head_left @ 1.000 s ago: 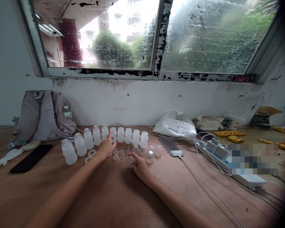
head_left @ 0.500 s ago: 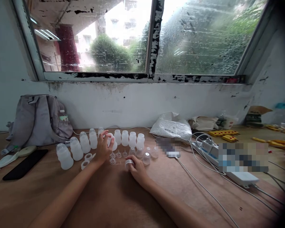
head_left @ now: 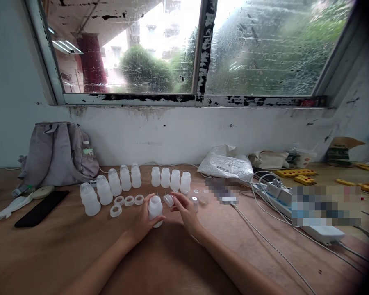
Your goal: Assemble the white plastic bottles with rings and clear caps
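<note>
One white bottle (head_left: 155, 209) is being held upright at the lower centre of the frame, its uncapped mouth facing up; contents cannot be made out. Its body is being gripped by the left hand (head_left: 145, 221), with the fingers curled along its left side and the thumb laid across its lower front. A clear ringed piece (head_left: 168, 200) is being pinched by the thumb and fingertips of the right hand (head_left: 187, 209), just right of the bottle mouth and apart from it.

Five capped bottles (head_left: 115, 182) are standing in a slanting row left of centre, each being covered by a clear dome. Four uncapped bottles (head_left: 165, 178) are standing in a row at centre, beyond the hands; any contents cannot be told. Four pale rings (head_left: 129, 200) are lying flat between the capped row and the left hand. Clear caps (head_left: 194, 200) are resting right of centre, partly hidden by the right hand. A small labelled bottle (head_left: 87, 150) is being carried in the side pocket of a grey backpack (head_left: 53, 151), at the left of the frame.
</note>
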Tool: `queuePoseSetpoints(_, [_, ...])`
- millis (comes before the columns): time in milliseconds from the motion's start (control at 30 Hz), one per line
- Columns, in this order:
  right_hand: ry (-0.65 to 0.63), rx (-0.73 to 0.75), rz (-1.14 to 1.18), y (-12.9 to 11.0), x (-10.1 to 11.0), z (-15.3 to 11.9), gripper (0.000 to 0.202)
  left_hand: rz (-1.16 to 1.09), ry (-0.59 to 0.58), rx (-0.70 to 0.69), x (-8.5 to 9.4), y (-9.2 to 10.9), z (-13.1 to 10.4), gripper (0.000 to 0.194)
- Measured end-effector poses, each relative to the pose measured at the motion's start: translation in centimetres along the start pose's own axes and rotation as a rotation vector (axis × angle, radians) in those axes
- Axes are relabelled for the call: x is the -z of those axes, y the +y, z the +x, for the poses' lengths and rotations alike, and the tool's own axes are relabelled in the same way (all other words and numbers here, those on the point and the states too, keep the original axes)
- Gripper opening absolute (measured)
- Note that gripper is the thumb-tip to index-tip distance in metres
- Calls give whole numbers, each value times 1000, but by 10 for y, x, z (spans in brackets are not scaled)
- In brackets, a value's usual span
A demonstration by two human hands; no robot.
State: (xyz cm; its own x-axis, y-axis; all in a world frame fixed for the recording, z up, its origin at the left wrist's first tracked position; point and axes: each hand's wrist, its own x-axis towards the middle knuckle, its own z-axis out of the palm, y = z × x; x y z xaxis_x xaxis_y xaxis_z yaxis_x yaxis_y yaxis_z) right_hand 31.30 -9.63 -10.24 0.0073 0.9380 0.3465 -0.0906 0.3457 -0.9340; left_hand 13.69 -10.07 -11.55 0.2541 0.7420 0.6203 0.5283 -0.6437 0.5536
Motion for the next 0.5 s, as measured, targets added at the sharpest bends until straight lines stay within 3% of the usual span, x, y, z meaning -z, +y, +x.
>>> queuePoseSetpoints(100, [39, 36, 26, -7, 1, 1, 31, 73, -58, -10, -1, -1, 0, 63])
queuePoseSetpoints(267, [56, 36, 49, -15, 3, 2, 36, 256, 17, -93, 10, 2, -3, 53])
queuePoseSetpoints(400, [21, 26, 42, -10, 4, 3, 32, 376, 21, -171, 16, -2, -2, 41])
queuePoseSetpoints(500, [-29, -12, 28, -1, 4, 4, 26, 471, 24, -196, 16, -7, -2, 44])
